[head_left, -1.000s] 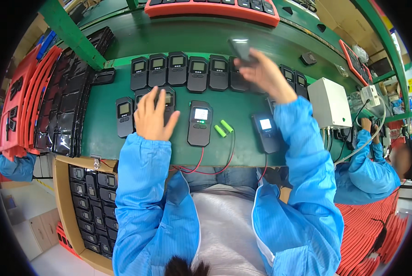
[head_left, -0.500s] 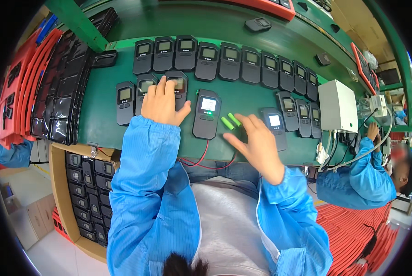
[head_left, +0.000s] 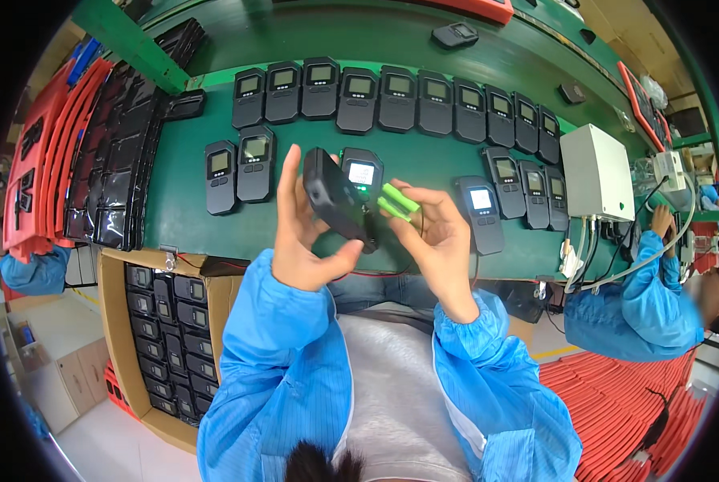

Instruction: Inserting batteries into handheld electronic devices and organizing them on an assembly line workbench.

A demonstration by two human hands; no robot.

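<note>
My left hand (head_left: pixel 302 251) is closed around a black handheld meter (head_left: pixel 333 197), lifted off the bench and turned on edge, its screen out of sight. Between the fingertips of my right hand (head_left: pixel 440 241) are two green cylindrical batteries (head_left: pixel 397 202), side by side, just right of that meter. Partly covered by the held meter, another meter (head_left: pixel 362 172) with a lit white screen and a green light lies on the bench. To the right of my right hand rests a second meter with a lit screen (head_left: pixel 481 210).
Similar meters (head_left: pixel 396 96) form a row along the back of the green bench (head_left: pixel 183 161). A white box (head_left: pixel 596 173) with cables stands right. Black trays (head_left: pixel 106 161) are stacked left, above a carton (head_left: pixel 118 321) of meters. A co-worker's blue sleeve (head_left: pixel 629 297) shows at right.
My left hand has picked up a meter from the front row and brought it right, tilting it. My right hand has taken the two green batteries off the bench.
</note>
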